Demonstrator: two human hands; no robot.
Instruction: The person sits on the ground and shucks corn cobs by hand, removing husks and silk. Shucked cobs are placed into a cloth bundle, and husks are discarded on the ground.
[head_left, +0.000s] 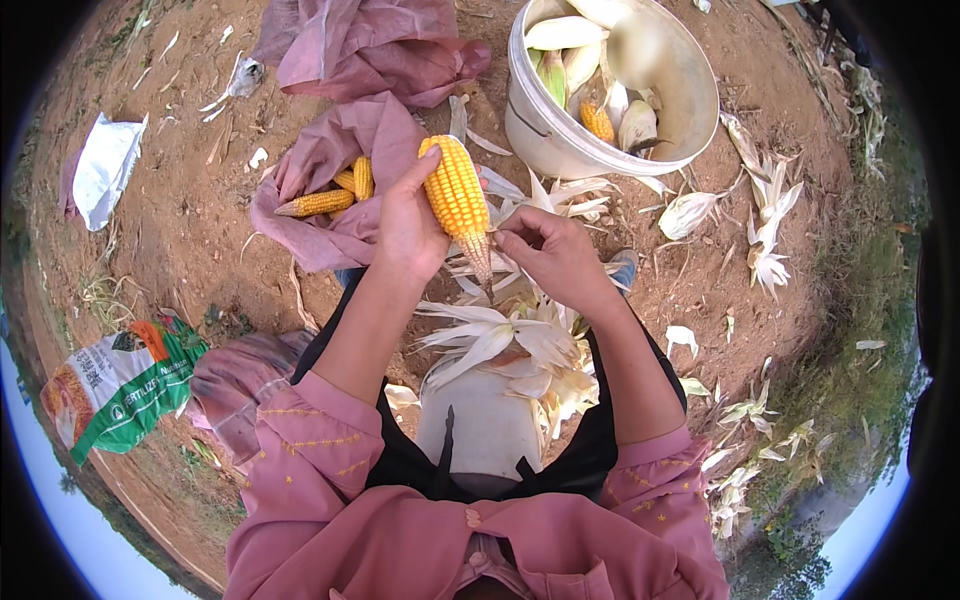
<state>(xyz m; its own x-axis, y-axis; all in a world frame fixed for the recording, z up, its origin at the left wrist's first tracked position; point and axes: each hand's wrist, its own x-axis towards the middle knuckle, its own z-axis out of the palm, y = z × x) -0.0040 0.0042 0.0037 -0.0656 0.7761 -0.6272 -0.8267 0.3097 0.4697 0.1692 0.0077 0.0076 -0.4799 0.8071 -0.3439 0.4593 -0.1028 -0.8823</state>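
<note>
My left hand (413, 218) is closed around a husked yellow corn cob (457, 192), its thumb across the side. The cob's narrow tip points down toward me. Just right of that tip is my right hand (553, 250), fingers curled with thumb and index finger close together; whether a thin strand is between them is too small to tell. Below both hands lies a heap of pale corn husks (510, 335). To the left, several bare cobs (318, 203) rest in an open pinkish sack (375, 130).
A white bucket (535, 140) at the upper right holds unhusked ears and a partly bared one. Another pinkish sack (370, 50) lies at the top. A green-and-white bag (135, 385) and a white bag (108, 170) lie on the left. Loose husks (768, 215) litter the soil at right.
</note>
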